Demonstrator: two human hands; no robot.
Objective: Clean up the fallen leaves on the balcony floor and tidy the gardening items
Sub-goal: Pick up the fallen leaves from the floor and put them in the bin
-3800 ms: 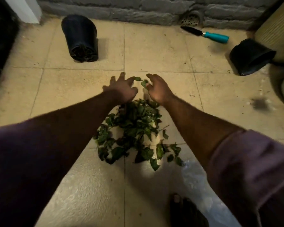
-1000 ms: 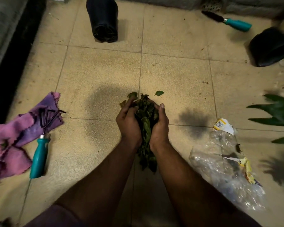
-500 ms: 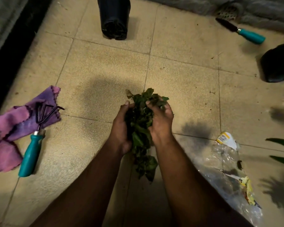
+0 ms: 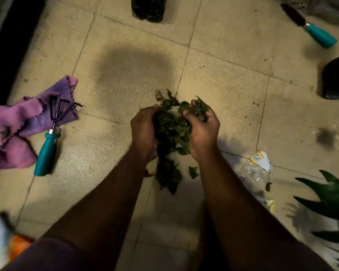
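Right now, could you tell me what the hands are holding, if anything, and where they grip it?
A bunch of green leaves, pressed between the left hand and right hand, which grip its two sides.

Beige tiled floor (image 4: 223, 79) with dark grout lines, dimly lit, soft shadows; a dark threshold (image 4: 6, 45) borders its left edge.

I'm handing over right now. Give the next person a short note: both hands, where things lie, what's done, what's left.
Left hand and right hand grip the bundle of leaves between them, above the floor.
A few leaves hang below the hands; one stray leaf shows under the bundle.
Clear plastic bag lies to the right.
Hand rake rests on the purple cloth; trowel and two tipped black pots lie at the far side.
Done: leaves gathered. Left: dispose of them, tidy tools, pots, cloth.
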